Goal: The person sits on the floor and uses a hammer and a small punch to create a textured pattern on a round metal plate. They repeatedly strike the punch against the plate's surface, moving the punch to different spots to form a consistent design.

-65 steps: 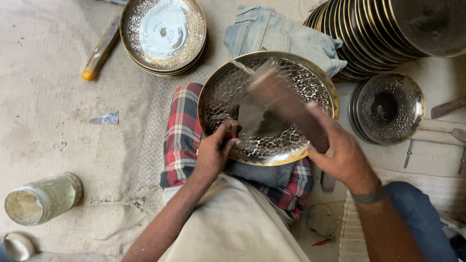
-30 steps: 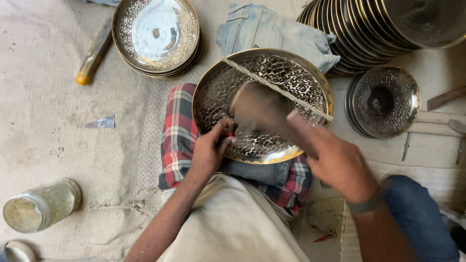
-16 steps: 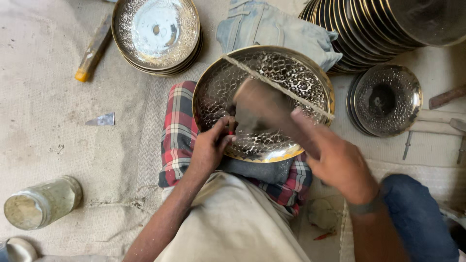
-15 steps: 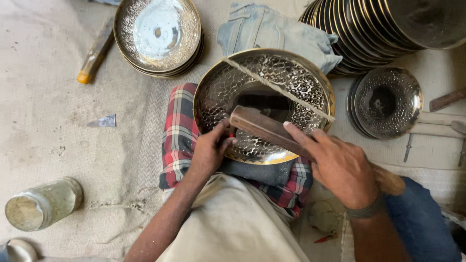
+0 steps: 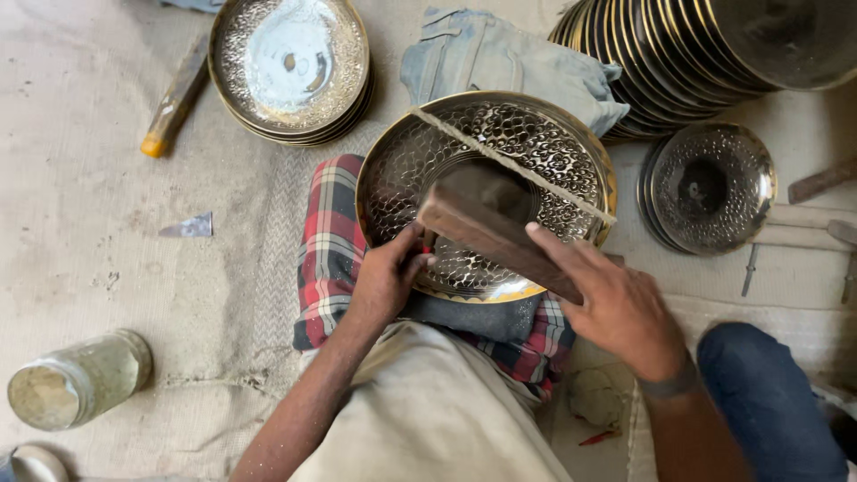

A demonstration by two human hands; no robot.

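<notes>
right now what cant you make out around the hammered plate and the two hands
- Head view: what the left hand pinches against the hammered plate; its fingers cover it.
- The near rim of the plate, hidden by the wooden block and the right hand.
- The plate stack at top right, cut off by the frame edge.
- The small tools at the right edge, too small to identify.

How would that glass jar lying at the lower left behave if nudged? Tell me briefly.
The glass jar lies on its side on the coarse cloth, so it would probably roll, though the rough weave may slow it. It looks partly filled with pale powder, so likely heavier than an empty jar. Being glass, it could crack against the metal plates.
</notes>
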